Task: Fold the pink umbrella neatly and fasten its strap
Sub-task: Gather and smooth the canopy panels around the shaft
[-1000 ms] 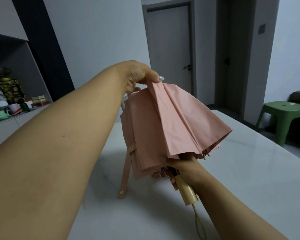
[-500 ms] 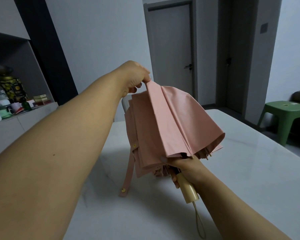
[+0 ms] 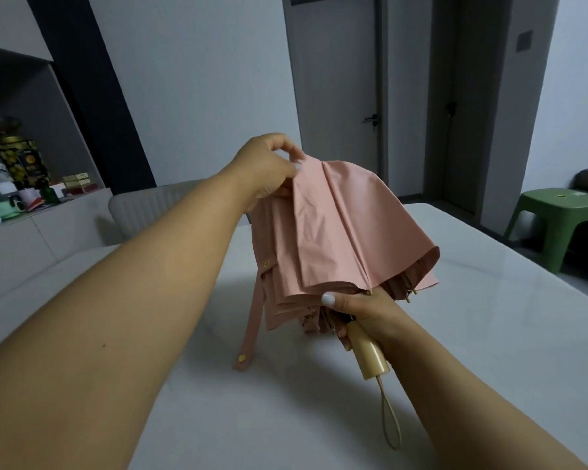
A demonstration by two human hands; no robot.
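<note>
Pink umbrella hangs collapsed but unrolled above the white marble-look table, held in the air between both hands with its canopy folds loose and partly flared toward the right. The left hand is at the top of the canopy, its thumb and fingers pinching a ridge of fabric near the crown. The right hand is below, fingers curled round the shaft just above the cream handle, with the thumb pressed against the lower hem of the canopy. A cream wrist loop dangles from the end of the handle. The strap hangs unfastened down the left side of the canopy, its yellow snap near the free end, which reaches about to the tabletop. A matching yellow stud sits on the canopy above it. Beyond the table stand a pale chair back, a green plastic stool on the right, and a closed grey door.
</note>
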